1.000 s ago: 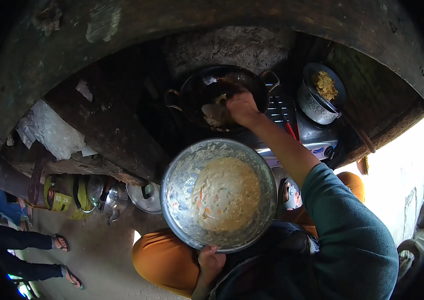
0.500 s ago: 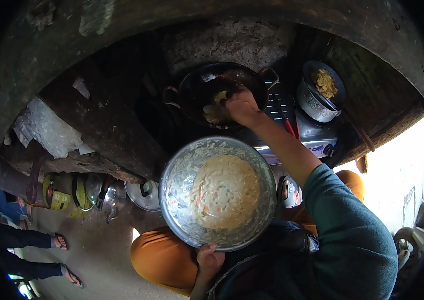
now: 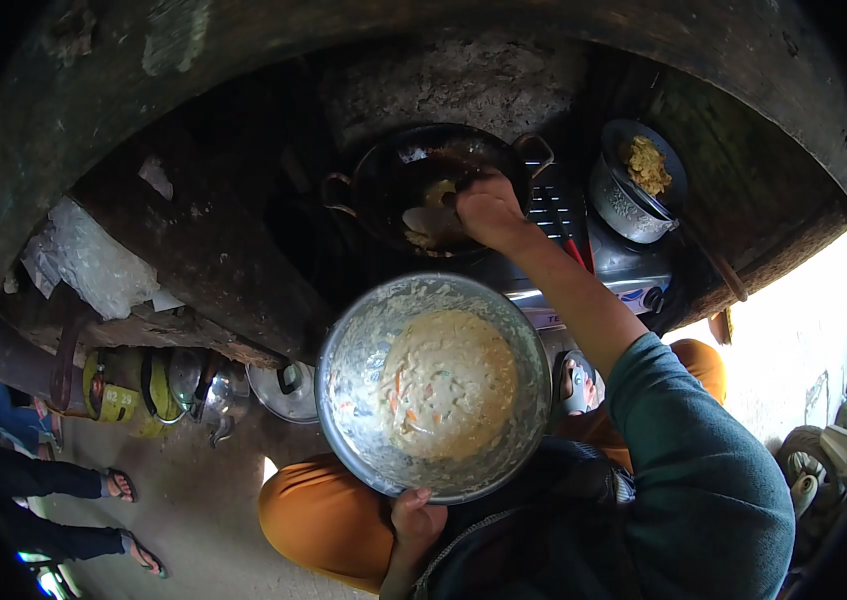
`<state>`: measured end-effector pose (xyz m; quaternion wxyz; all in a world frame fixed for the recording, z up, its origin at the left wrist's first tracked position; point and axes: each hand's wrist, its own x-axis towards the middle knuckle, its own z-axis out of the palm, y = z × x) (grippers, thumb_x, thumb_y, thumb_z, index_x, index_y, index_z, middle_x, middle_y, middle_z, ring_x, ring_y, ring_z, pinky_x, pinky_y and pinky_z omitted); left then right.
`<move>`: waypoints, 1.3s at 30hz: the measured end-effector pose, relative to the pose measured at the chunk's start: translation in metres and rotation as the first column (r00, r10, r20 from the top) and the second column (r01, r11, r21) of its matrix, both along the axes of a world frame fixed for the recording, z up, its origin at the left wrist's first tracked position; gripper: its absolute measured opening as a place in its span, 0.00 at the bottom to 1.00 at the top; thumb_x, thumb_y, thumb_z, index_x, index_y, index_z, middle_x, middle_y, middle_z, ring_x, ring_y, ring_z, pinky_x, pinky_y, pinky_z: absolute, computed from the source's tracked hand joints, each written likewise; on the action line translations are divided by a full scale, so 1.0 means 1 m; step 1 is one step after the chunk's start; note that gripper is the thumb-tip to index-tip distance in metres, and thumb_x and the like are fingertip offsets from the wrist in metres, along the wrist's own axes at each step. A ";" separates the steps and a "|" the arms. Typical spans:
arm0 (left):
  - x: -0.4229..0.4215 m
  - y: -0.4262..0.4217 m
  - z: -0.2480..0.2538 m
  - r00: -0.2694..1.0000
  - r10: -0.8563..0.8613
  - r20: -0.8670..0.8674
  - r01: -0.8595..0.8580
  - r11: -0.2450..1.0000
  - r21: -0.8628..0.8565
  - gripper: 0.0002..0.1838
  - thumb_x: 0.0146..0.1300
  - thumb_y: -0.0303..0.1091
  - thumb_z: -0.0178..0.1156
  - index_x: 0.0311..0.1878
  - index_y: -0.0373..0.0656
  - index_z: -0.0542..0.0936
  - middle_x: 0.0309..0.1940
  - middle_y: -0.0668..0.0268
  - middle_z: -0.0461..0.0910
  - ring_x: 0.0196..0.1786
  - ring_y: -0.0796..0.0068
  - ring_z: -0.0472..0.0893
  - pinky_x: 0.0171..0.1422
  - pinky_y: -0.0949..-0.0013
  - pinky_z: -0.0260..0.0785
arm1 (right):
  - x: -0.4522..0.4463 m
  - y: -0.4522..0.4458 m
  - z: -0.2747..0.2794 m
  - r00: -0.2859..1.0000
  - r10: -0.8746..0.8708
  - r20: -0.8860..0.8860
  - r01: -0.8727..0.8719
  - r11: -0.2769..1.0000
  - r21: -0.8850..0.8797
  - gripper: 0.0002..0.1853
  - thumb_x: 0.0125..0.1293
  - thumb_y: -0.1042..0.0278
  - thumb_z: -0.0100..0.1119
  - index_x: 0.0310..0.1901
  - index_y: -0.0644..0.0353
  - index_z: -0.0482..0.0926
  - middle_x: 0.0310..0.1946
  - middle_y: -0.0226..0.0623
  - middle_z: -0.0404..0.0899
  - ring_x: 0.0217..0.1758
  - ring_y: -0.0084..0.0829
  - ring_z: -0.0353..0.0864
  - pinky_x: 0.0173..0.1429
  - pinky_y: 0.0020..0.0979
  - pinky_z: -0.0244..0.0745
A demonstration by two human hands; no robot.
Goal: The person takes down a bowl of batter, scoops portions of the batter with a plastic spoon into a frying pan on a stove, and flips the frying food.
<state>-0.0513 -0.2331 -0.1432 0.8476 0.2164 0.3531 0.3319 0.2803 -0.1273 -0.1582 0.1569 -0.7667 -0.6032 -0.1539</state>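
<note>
With its thumb over the near rim, my left hand (image 3: 418, 517) grips a wide metal bowl (image 3: 342, 440). Inside lies thick, pale batter (image 3: 452, 385) with orange and green bits, smeared up the walls. My right hand (image 3: 489, 210) reaches over a dark, two-handled wok (image 3: 364, 180), its fingers closed. Whatever those fingers hold is hidden by the hand and the shadow. Just left of them, a pale patch (image 3: 426, 222) shows in the wok; I cannot tell whether it is batter or a utensil.
The wok stands at the stove (image 3: 634, 275). Red-handled tongs or a similar tool (image 3: 577, 250) lie beside it. Right of that, a silver pot (image 3: 634, 212) carries fried pieces (image 3: 647, 165) on top. A kettle (image 3: 224, 395) and pot lid (image 3: 286, 392) sit left. Another person's feet (image 3: 144, 550) are at lower left.
My right hand has shifted very slightly over the wok, fingers still closed. My left hand keeps the bowl in the same place.
</note>
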 end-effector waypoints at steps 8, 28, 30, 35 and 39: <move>-0.002 0.000 -0.005 0.998 -0.006 0.057 0.005 1.000 0.016 0.37 0.30 0.32 0.48 0.53 0.36 0.58 0.50 0.57 0.63 0.53 0.59 0.62 0.59 0.61 0.51 | 0.022 -0.005 0.007 0.956 -0.120 0.267 0.115 0.993 0.032 0.05 0.36 0.68 0.48 0.15 0.52 0.75 0.17 0.35 0.74 0.26 0.30 0.74 0.44 0.30 0.64; -0.006 -0.001 -0.012 0.999 0.001 0.046 -0.002 1.000 0.003 0.36 0.31 0.31 0.47 0.53 0.37 0.59 0.50 0.57 0.64 0.53 0.58 0.62 0.59 0.59 0.51 | 0.046 -0.002 -0.002 0.925 0.019 0.379 -0.013 1.000 -0.019 0.05 0.38 0.68 0.46 0.14 0.50 0.74 0.16 0.31 0.73 0.28 0.27 0.73 0.45 0.26 0.61; -0.006 -0.002 -0.011 0.999 0.004 0.044 -0.004 1.000 -0.002 0.36 0.31 0.31 0.47 0.53 0.37 0.59 0.49 0.57 0.64 0.53 0.58 0.62 0.59 0.59 0.51 | 0.068 0.015 -0.036 0.939 0.052 0.339 -0.072 0.996 0.048 0.05 0.36 0.68 0.47 0.15 0.51 0.74 0.16 0.32 0.73 0.27 0.28 0.73 0.44 0.27 0.62; -0.006 -0.002 -0.014 0.997 0.028 0.070 -0.028 1.000 0.003 0.36 0.31 0.31 0.47 0.53 0.37 0.59 0.49 0.57 0.64 0.53 0.59 0.63 0.59 0.60 0.52 | 0.065 0.003 -0.010 0.951 0.087 0.297 -0.075 0.996 -0.053 0.06 0.35 0.69 0.47 0.17 0.53 0.75 0.18 0.35 0.73 0.27 0.31 0.73 0.44 0.28 0.61; -0.005 -0.002 -0.012 0.998 0.003 0.060 -0.003 1.000 0.005 0.36 0.31 0.31 0.47 0.53 0.36 0.59 0.49 0.57 0.64 0.53 0.59 0.63 0.59 0.60 0.52 | 0.042 -0.017 0.024 0.957 0.124 0.261 -0.129 0.992 0.004 0.06 0.35 0.71 0.46 0.17 0.54 0.75 0.17 0.35 0.73 0.27 0.31 0.73 0.46 0.29 0.61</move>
